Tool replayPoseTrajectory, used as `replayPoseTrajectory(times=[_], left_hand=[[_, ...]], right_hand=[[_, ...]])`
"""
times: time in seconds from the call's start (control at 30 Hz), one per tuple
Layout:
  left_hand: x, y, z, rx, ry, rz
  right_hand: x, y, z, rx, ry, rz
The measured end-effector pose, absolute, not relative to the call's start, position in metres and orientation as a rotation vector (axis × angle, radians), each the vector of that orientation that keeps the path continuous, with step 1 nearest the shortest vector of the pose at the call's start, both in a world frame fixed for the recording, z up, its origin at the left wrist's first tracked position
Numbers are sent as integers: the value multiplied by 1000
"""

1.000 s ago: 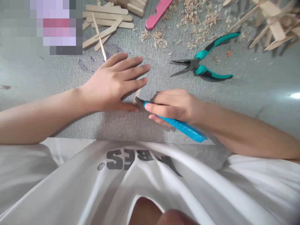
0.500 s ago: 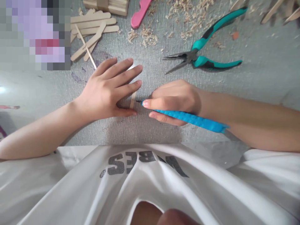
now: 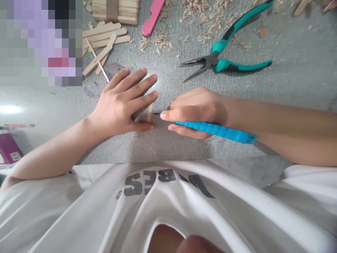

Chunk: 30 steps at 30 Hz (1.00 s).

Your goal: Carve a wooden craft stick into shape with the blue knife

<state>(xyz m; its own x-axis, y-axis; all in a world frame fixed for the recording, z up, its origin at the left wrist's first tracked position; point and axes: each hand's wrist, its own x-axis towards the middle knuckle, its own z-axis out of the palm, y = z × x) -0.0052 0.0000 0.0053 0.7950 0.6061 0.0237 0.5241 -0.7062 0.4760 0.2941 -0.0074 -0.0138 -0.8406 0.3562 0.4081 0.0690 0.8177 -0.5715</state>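
Observation:
My left hand [image 3: 118,100] lies flat on the table with its fingers spread. Between its index finger and thumb shows a short, pale wooden strip [image 3: 150,113]; the ends are partly covered by these fingers. Closed in a writing grip, my right hand [image 3: 196,111] holds a blue pen [image 3: 221,131] with a bumpy barrel. The pen's thin dark tip points left and reaches the strip; whether it presses on the wood I cannot tell.
Beyond the hands lie teal-handled long-nose pliers [image 3: 216,61] with jaws apart, a pink tool [image 3: 152,19], wood shavings [image 3: 160,44], loose craft sticks [image 3: 105,37] and a bundled stack [image 3: 123,12]. A thin brush-like stick [image 3: 97,59] nearly touches my left hand. A purple box [image 3: 10,149] is at far left.
The view has shifted slightly, bringing more of the purple box into sight at left. Both hands, the pen and the strip keep nearly the same places relative to each other.

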Motion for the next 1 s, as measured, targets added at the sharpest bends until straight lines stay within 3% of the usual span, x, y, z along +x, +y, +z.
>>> replayPoseTrajectory(times=[0.3,1.0], left_hand=[[-5,0,0,2556,854,243],[-5,0,-5,2543,833,320]], right_hand=[[295,-11,-9,-431,-2294,732],[294,-8,-13,-405,-2451,834]])
